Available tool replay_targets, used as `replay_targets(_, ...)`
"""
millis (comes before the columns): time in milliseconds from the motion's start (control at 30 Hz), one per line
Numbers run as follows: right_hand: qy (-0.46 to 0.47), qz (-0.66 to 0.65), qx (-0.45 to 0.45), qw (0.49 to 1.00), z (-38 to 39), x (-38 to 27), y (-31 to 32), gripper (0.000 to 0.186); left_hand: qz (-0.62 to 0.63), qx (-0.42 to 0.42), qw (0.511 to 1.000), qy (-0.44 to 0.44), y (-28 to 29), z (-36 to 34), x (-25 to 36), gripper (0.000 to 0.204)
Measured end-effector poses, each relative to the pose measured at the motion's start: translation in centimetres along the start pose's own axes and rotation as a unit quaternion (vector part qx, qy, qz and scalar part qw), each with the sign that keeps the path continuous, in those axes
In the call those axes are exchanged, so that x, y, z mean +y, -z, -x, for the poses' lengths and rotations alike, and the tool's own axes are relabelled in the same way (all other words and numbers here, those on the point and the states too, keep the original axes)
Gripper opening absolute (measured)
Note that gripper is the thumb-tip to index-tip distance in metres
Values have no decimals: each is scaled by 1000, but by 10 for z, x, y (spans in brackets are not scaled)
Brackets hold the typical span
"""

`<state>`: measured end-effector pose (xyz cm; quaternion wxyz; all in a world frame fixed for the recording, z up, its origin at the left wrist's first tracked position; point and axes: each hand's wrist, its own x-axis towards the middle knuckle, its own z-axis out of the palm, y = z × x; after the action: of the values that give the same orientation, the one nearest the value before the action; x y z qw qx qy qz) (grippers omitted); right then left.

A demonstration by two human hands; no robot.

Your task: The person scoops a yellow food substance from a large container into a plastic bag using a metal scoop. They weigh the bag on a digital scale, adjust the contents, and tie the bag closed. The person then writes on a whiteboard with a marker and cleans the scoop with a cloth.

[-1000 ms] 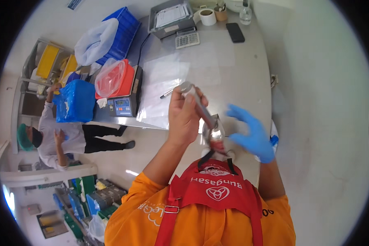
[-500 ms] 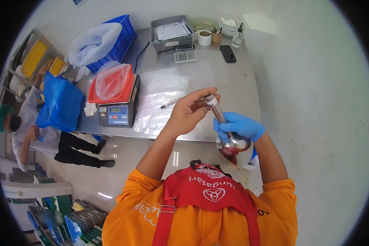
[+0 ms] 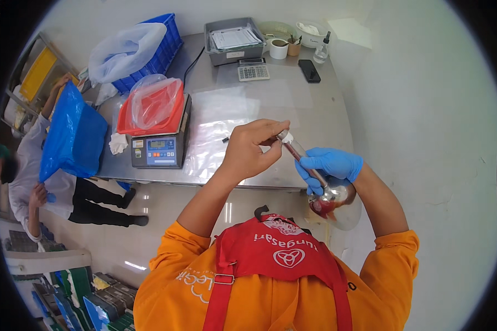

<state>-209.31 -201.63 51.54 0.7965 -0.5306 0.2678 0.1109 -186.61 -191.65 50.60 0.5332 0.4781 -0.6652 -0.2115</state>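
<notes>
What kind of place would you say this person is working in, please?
Probably a small food packing or weighing station: a steel table carries a digital scale with a red tray, a calculator and clear plastic bags.

Bare left hand [image 3: 252, 149] pinches, fingers closed; gloved right hand [image 3: 328, 167] apparently grips.

The right hand [image 3: 328, 165] wears a bright blue glove. The left hand [image 3: 252, 149] is bare. The bag [image 3: 332, 201] is clear with dark red inside. The shirt [image 3: 259, 298] is orange and the apron [image 3: 284, 265] is red with white marks. The tray [image 3: 152, 107] on the grey scale [image 3: 157, 149] is red. The crate [image 3: 154, 52] is blue. The table [image 3: 315, 110] is shiny grey.
</notes>
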Motion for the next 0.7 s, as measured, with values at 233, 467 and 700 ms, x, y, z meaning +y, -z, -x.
replay_targets(233, 58, 73, 59, 994, -12, -4, -17, 47, 277, 75, 947, 141, -17, 4, -21, 41)
replay_targets(467, 67, 107, 122, 985, -21, 0, -19, 41, 295, 114, 934, 169, -21, 1, -22, 38)
replay_targets(700, 86, 115, 99, 985, -24, -3, -24, 43, 384, 72, 905, 167, -6, -1, -31, 38)
